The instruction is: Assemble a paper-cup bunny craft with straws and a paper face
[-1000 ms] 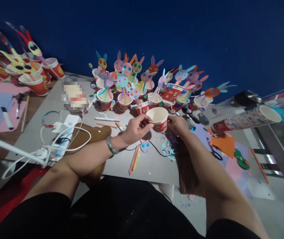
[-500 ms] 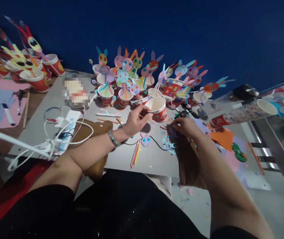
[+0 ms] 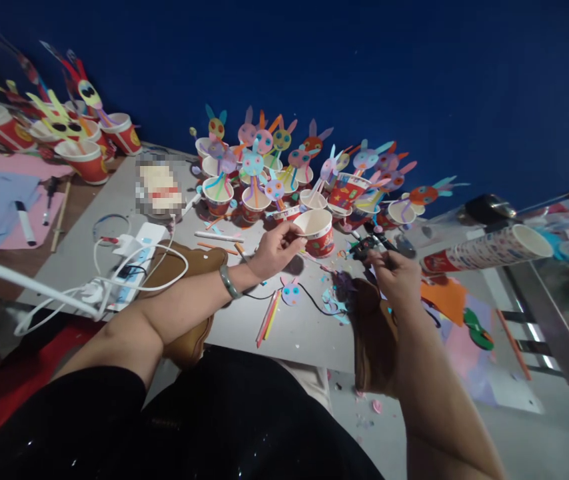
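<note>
My left hand (image 3: 280,250) pinches the near left side of a red patterned paper cup (image 3: 320,245) at its rim. The cup is tilted, its mouth towards me. To the right, my right hand (image 3: 398,273) has its fingers curled, with the tips close against a dark object (image 3: 361,248); whether they grip it is hidden. A lilac paper rabbit face (image 3: 291,292) with blue eyes lies on the table (image 3: 309,337) below the cup. Beside it are pink and yellow paper strips (image 3: 267,320), and a black cord (image 3: 314,303) runs past.
Several finished paper-cup rabbits (image 3: 253,163) stand along the blue wall. A stack of paper cups (image 3: 484,250) lies at right near green-handled scissors (image 3: 478,330). White cables (image 3: 162,250) and a power strip (image 3: 139,267) sit at left. More red cups (image 3: 84,160) stand far left.
My right hand has moved to the right, towards the dark object. My left hand still holds the cup. The whole view has shifted slightly.
</note>
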The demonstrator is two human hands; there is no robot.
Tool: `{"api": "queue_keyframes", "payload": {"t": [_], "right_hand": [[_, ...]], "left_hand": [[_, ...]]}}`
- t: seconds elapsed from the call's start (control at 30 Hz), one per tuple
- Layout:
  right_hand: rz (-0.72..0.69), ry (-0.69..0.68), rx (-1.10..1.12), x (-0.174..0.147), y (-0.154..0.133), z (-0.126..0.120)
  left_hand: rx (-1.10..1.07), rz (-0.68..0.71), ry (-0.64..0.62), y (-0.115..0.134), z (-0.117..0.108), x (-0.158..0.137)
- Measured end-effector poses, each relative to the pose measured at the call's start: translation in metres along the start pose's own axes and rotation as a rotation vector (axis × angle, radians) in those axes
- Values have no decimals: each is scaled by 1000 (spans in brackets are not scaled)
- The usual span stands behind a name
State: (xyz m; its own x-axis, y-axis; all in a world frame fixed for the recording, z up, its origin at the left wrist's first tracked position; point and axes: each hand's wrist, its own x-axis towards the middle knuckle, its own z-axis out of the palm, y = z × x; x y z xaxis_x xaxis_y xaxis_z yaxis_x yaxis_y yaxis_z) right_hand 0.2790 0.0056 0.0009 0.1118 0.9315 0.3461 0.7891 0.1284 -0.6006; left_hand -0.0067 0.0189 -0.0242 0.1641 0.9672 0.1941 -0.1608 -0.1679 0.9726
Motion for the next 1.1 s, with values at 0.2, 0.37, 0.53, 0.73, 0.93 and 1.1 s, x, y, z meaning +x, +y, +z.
{"api": "queue_keyframes", "payload": {"t": [0.2, 0.37, 0.53, 0.73, 0.93, 1.1], "right_hand": [[56, 103, 193, 3, 0, 11], [66, -165, 462, -7, -27, 29], [-22, -291, 494, -19, -44, 45], [-52, -88, 549, -30, -34, 58], [-402, 77, 506, -40, -29, 66], [-352, -143, 509, -42, -39, 55]], "left_hand": [[71, -33, -22, 1, 3, -4], [206, 80, -65, 1, 8, -4], [282, 222, -136, 3, 21, -1], [231, 260, -144, -3, 30, 3], [160, 288, -270, -5, 32, -2], [-126, -12, -239, -4, 37, -5]]}}
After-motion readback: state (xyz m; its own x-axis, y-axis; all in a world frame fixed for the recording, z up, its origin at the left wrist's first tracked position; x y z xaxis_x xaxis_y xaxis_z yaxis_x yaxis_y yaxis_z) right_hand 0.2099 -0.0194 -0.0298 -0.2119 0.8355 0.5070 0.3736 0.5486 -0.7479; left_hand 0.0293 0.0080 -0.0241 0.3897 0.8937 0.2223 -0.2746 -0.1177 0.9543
